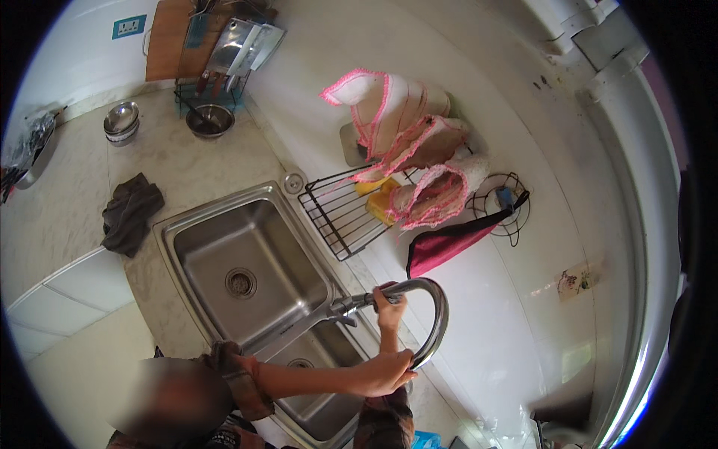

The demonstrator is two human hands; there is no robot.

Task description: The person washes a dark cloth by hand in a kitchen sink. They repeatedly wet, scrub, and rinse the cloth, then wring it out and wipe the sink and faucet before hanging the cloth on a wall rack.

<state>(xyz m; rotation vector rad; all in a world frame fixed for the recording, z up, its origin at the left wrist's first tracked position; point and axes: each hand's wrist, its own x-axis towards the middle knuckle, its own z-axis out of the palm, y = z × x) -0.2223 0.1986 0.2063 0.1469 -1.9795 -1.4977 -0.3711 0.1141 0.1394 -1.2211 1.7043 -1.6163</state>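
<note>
Both my hands are on a chrome gooseneck faucet point(440, 314) that stands at the edge of a double-bowl stainless steel sink point(196, 314). My right hand point(391, 310) is closed round the lower neck, just above the faucet's body. At the other end of the curved spout, my left hand point(387, 373) grips the tube. My left forearm crosses over my right one. The larger bowl point(252, 241) shows a drain strainer at its bottom. Part of the smaller bowl point(320, 412) is hidden by my left arm. No water is seen running.
A wire rack point(331, 219) holds yellow sponges point(382, 202) beside pink-edged cloths point(415, 123). A dark cloth point(132, 216) lies on the counter. Farther back are stacked bowls point(122, 120), a metal bowl point(208, 119) and a rack with cleavers point(233, 45). A pink-and-black cloth point(454, 241) hangs on the wall.
</note>
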